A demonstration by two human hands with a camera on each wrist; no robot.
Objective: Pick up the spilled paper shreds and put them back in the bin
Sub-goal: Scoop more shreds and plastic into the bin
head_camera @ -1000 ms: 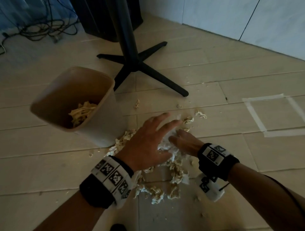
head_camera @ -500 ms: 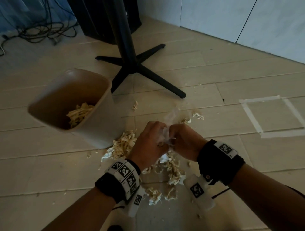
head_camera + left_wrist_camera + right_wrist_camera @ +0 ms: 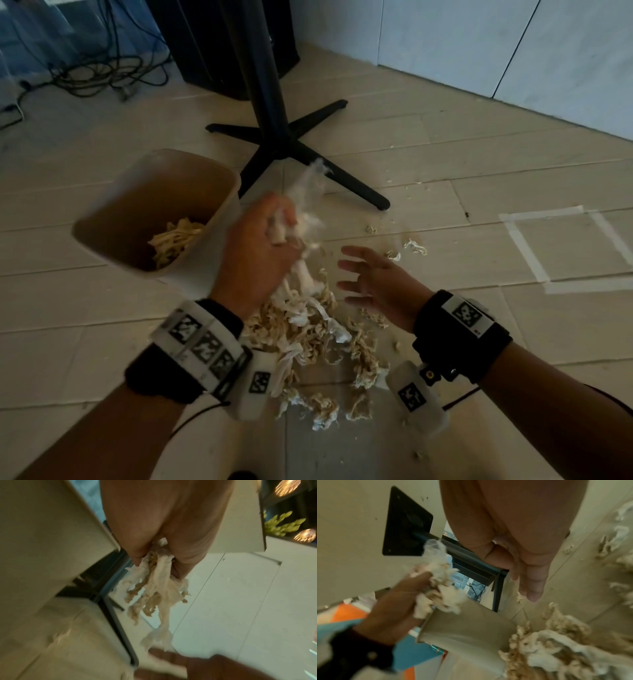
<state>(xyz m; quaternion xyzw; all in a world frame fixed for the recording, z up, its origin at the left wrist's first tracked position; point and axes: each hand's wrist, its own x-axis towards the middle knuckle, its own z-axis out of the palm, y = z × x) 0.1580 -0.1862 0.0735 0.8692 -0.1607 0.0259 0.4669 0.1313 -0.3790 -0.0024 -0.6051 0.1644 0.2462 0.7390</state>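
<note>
Both hands work low over the floor [image 3: 445, 164]: the left hand [image 3: 255, 253] is clenched round a fistful of paper shreds [image 3: 301, 219], raised just beside the bin's near rim, while the right hand [image 3: 373, 277] hangs slack and empty with its fingers spread, above the spill. By the look of it the task is partly done. Some shreds already lie inside the beige bin [image 3: 102, 226], which stands tilted in the head view, yet the main heap [image 3: 318, 335] remains on the tiles between the wrists, and stray bits [image 3: 414, 245] lie scattered farther out towards the black table base [image 3: 308, 150]. Thin, crinkled and tangled, cream and white, the shreds hang in loose strands from the fist [image 3: 154, 596], so a few may drop on the way over the rim
</note>
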